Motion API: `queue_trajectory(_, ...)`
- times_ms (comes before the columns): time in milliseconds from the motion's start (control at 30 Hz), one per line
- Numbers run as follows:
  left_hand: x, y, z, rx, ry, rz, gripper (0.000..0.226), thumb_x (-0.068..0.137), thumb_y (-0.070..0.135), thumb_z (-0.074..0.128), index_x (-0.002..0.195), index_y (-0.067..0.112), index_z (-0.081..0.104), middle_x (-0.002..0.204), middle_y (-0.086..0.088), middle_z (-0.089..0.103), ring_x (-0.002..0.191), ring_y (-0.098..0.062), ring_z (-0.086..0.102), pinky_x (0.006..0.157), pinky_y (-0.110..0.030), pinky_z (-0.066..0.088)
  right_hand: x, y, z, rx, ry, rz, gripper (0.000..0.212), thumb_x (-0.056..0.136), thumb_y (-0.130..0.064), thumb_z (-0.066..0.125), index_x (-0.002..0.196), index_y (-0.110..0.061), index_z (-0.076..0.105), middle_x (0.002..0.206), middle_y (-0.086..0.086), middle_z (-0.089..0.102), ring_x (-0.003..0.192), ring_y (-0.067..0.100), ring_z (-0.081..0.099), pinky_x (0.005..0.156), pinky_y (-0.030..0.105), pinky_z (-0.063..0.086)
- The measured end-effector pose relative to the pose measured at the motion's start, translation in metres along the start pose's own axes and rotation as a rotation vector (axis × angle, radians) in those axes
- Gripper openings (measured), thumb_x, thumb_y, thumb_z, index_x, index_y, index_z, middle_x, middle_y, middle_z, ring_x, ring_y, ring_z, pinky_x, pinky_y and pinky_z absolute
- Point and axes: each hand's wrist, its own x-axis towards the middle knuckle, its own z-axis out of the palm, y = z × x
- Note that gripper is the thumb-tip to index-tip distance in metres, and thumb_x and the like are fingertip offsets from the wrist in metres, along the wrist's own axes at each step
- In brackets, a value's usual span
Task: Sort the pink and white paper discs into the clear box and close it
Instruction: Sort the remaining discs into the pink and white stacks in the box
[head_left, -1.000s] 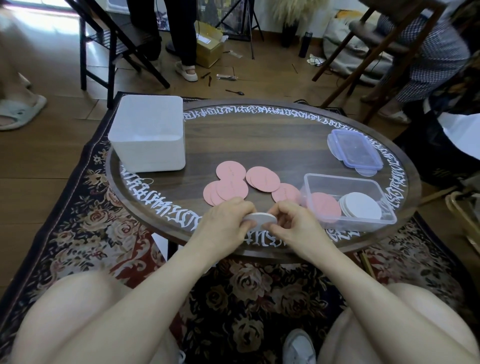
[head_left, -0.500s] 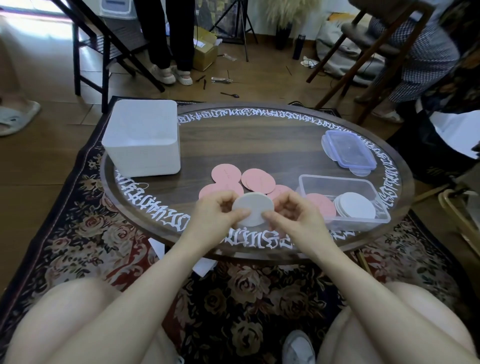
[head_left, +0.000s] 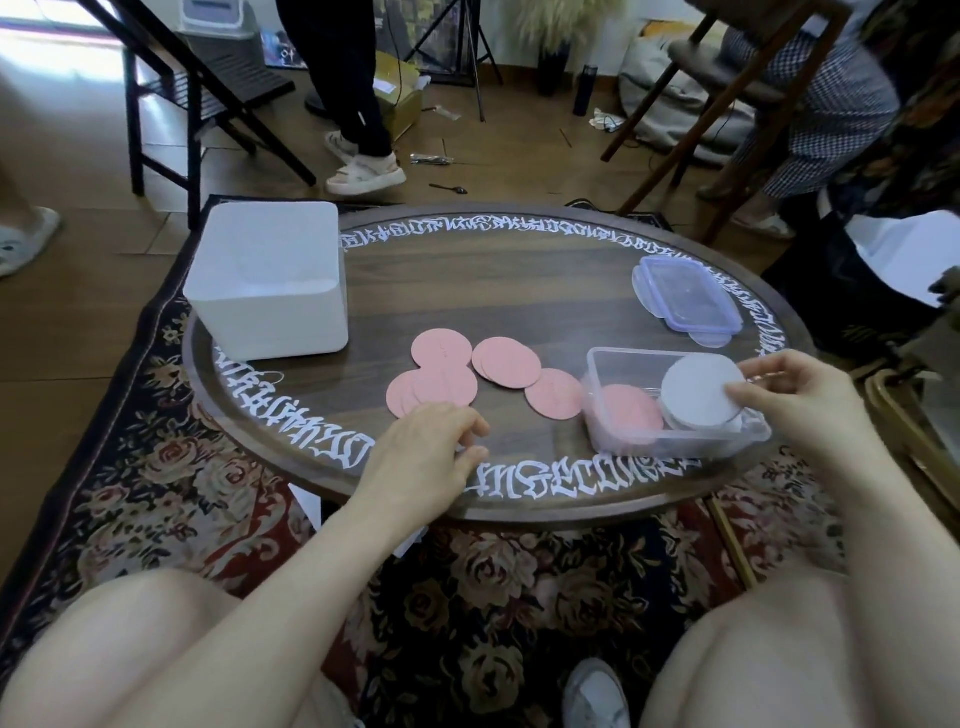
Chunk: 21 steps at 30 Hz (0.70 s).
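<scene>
1. Bin first: we see a white plastic bin at the far left of the round wooden table, standing upright, well apart from the discs.
2. We note our left hand resting near the table's front edge, fingers loosely curled, gripping nothing; its fingertips touch or nearly touch the nearest pink stack, we cannot tell which.
3. We count loose pink discs in overlapping groups at table centre: one cluster just beyond the left hand, a second small stack to its right, and one disc touching or just beside the box wall.
4. We see the clear box at the front right, open, holding a pink stack in its left half and a white stack in its right half.
5. We see our right hand pinching a stack of white discs between thumb and fingers, tilted, over the box's right half above the white ones already inside.
6. We spot the lid lying flat behind the box, apart from it, with a few pale discs under it.
</scene>
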Motion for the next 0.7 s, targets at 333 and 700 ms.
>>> queue_trajectory(333, 0.001, 0.003, 0.001, 0.049, -0.020, 0.011, 0.020, 0.091, 0.033, 0.056, 0.110, 0.026, 0.060, 0.105, 0.012, 0.059, 0.106, -0.008, 0.050, 0.084, -0.025, 0.038, 0.004, -0.002, 0.006, -0.437, 0.129, 0.054, 0.014, 0.076, -0.024, 0.066, 0.089, -0.023, 0.064, 0.090, 0.000, 0.066, 0.091, 0.029, 0.059, 0.075, 0.038, 0.045)
queue_trajectory(700, -0.002, 0.006, -0.004, 0.054, -0.013, 0.032, 0.022, 0.092, 0.033, 0.053, 0.112, 0.026, 0.059, 0.107, 0.012, 0.058, 0.108, -0.009, 0.048, 0.086, -0.025, 0.037, -0.013, -0.015, 0.020, -0.253, 0.062, -0.216, 0.007, 0.081, -0.022, 0.070, 0.087, -0.022, 0.066, 0.091, -0.002, 0.065, 0.075, 0.017, 0.052, 0.071, 0.033, 0.042)
